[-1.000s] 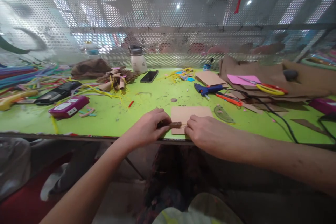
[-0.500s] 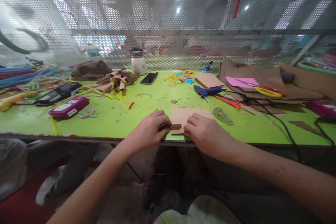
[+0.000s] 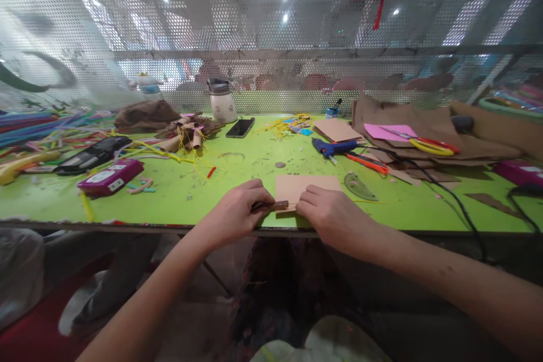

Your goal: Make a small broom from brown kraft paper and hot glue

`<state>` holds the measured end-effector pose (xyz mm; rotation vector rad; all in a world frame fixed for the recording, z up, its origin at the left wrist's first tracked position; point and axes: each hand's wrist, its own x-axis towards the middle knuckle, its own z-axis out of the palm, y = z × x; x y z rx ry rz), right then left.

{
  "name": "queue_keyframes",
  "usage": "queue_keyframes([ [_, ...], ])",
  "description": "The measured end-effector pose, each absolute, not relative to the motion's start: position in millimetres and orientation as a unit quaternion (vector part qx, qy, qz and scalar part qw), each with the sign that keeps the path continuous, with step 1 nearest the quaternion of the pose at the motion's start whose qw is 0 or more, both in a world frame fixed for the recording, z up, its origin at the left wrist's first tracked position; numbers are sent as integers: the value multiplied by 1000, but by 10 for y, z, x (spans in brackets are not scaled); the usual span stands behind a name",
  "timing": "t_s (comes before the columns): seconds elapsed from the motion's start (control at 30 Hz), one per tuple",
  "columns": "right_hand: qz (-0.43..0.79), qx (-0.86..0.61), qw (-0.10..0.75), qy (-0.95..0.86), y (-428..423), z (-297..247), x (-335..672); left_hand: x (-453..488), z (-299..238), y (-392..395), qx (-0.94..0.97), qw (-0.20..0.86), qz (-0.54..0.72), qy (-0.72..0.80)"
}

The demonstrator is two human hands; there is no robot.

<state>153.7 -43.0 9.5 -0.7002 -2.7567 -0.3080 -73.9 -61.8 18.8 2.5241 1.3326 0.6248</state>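
At the desk's (image 3: 182,198) near edge, the left hand (image 3: 235,215) pinches one small brown roll (image 3: 278,204); the right hand (image 3: 331,215) presses one tan card sheet (image 3: 307,184). Bare green desk lies left of them.

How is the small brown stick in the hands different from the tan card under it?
The brown stick is dark, thin and narrow; the tan card is pale, wide and flat. The stick is pinched by the left hand, with the right hand at its other end; the card lies on the green table. Both sit at the table's near edge.
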Motion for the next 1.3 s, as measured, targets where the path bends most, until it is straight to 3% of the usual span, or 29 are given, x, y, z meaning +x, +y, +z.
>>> queue_keyframes([
  [0.3, -64, -286, 125, -948, -372, 158, 1509, -712, 202, -614, 857, 118, 209, 455],
  [0.67, 41, -365, 49, -929, -198, 346, 1413, -668, 192, -624, 854, 94, 212, 466],
  [1.03, 106, -352, 122, -922, -171, 274, 1427, -675, 98, -523, 848, 88, 243, 464],
  [1.3, 143, -363, 135, -911, -142, 257, 1334, -662, 165, -462, 824, 160, 241, 488],
])
